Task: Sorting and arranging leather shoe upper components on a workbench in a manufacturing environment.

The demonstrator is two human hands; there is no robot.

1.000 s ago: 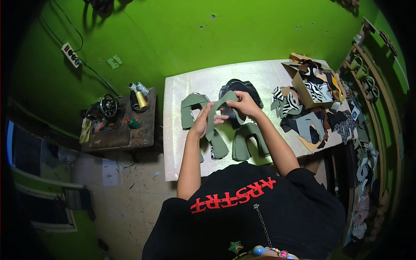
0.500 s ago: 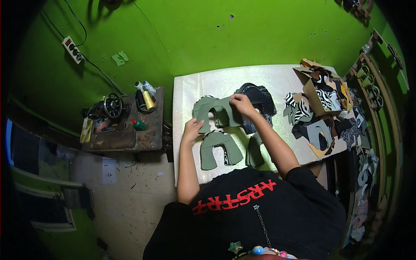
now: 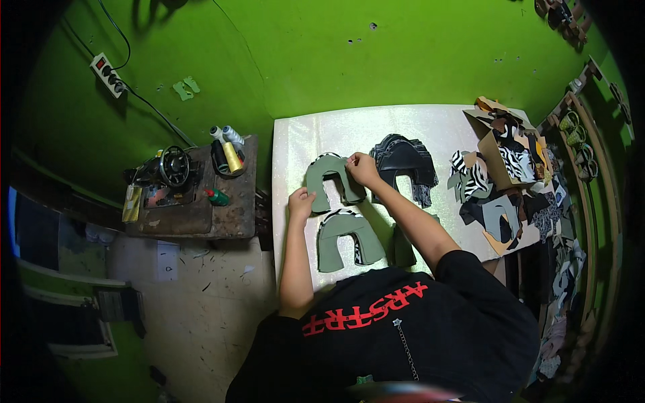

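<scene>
A green U-shaped cut piece [image 3: 314, 180] lies on a stack with zebra-print edges at its top, on the white table. My left hand [image 3: 302, 203] grips the outer edge of its left leg with curled fingers. At its upper right edge, the fingertips of my right hand [image 3: 363, 170] pinch it. Nearer to me sits another stack of green U-shaped pieces [image 3: 334, 245] with zebra print beneath. A stack of black U-shaped pieces [image 3: 405, 158] is just right of my right hand. Further green pieces [image 3: 403, 247] are partly hidden under my right forearm.
The white table [image 3: 289, 144] stands against a green wall. On its right are a cardboard box [image 3: 498, 158] of fabric scraps and loose offcuts [image 3: 500, 218]. To the left, a sewing machine [image 3: 175, 166], thread cones [image 3: 233, 156] and a green bottle [image 3: 217, 197] stand on a wooden table.
The green piece, held up and angled across the stack before, now lies lined up over it. My right hand has come left and down toward the stack. The view has shifted slightly.
</scene>
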